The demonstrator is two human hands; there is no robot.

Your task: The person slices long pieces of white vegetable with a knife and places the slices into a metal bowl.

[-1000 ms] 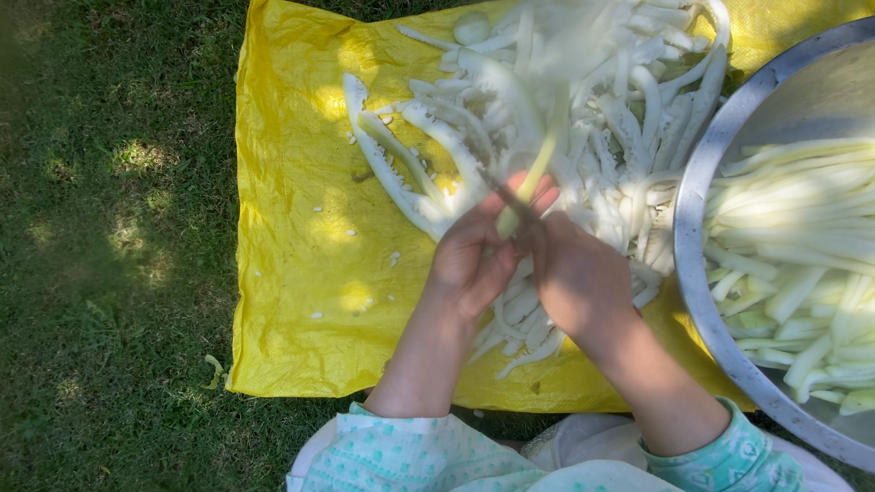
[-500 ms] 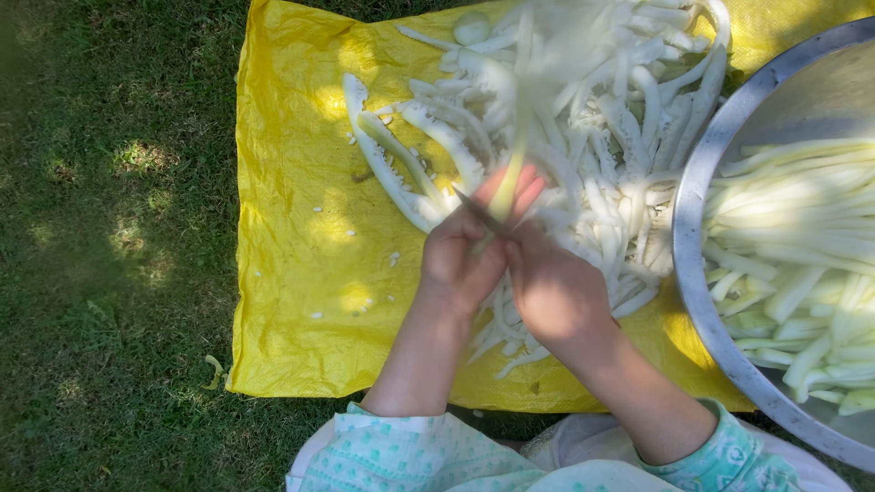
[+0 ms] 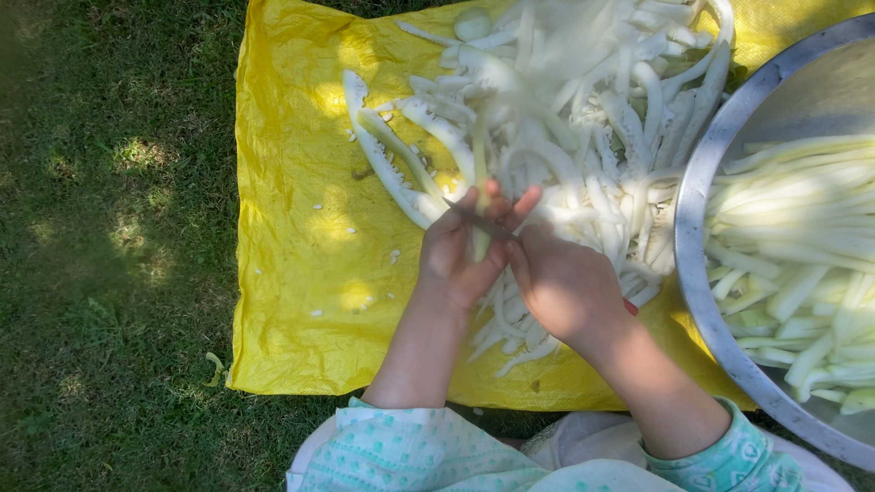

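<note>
Left hand (image 3: 460, 251) curled around a long pale-green strip (image 3: 479, 196), held roughly upright in front of the body, its upper part blurred against the heap behind. Right hand (image 3: 565, 287) closed just beside it on the right, gripping a thin dark blade (image 3: 472, 219) that slants leftward across the strip at the left fingertips; handle hidden inside the fist, apart from a small red bit showing at the heel of the hand. Both hands touching or nearly so at the knuckles, hovering above the near edge of a heap of white peeled strips and scraps (image 3: 583, 100). Heap spread over the far and middle part of a yellow plastic sheet (image 3: 292, 273) laid flat on shaded grass (image 3: 109, 228), with small white seeds scattered on the bare left part of the sheet. At the right, partly cut off by the frame, a large round metal basin (image 3: 702, 210), its rim lying over the sheet's right edge, filled with long pale-green cut sticks (image 3: 802, 246) lying mostly left to right. At the near edge, pale turquoise patterned sleeves (image 3: 410, 451) at both wrists. One small greenish scrap on the grass just off the sheet's near left corner.
</note>
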